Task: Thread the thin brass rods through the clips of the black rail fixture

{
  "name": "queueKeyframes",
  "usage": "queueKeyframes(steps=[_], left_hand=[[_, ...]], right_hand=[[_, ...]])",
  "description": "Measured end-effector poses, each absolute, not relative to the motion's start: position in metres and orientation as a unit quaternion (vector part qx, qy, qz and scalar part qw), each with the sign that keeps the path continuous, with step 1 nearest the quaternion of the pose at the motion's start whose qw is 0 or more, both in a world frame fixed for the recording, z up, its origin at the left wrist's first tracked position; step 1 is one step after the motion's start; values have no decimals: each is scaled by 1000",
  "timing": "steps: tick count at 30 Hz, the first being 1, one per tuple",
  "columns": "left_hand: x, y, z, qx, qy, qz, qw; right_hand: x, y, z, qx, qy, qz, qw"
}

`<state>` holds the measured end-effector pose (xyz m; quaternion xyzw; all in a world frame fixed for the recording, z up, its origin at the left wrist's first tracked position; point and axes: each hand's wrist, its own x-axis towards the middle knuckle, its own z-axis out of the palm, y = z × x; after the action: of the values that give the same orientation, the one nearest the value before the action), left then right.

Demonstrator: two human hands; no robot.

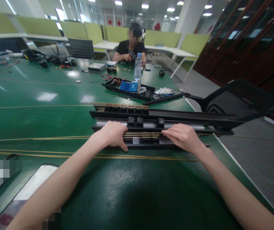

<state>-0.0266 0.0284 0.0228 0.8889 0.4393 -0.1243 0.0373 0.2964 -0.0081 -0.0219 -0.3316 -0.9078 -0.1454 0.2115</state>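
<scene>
My left hand [114, 134] straddles the front black rail [169, 147], fingers on its far side and thumb on its near side. Several thin brass-coloured rods [141, 134] run beneath this hand and along the rail. With thumb and fingertips pinched together, my right hand [182, 135] grips a thin brass rod [160, 133] at the rail's right part. Behind lies a second black rail [187, 125] carrying small black blocks [161, 122]. A third black rail [175, 112] sits farther back, with rods across its left part. More loose brass rods [137, 157] lie on the near side.
The green table [127, 191] ends at a pale right edge, beside a black mesh chair [244, 99]. Beyond the rails are a black tray [148, 92], a water bottle [137, 67] and crumpled gloves [163, 93]. A person [131, 48] holding a dark tool sits opposite.
</scene>
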Motion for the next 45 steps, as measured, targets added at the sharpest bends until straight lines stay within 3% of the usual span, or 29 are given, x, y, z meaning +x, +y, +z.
queueKeyframes(steps=[34, 45], left_hand=[[-26, 27, 24, 883, 447, -136, 47], [-26, 28, 23, 887, 441, -128, 43]], right_hand=[[342, -21, -25, -391, -887, -160, 188], [389, -36, -29, -409, -866, -237, 166]])
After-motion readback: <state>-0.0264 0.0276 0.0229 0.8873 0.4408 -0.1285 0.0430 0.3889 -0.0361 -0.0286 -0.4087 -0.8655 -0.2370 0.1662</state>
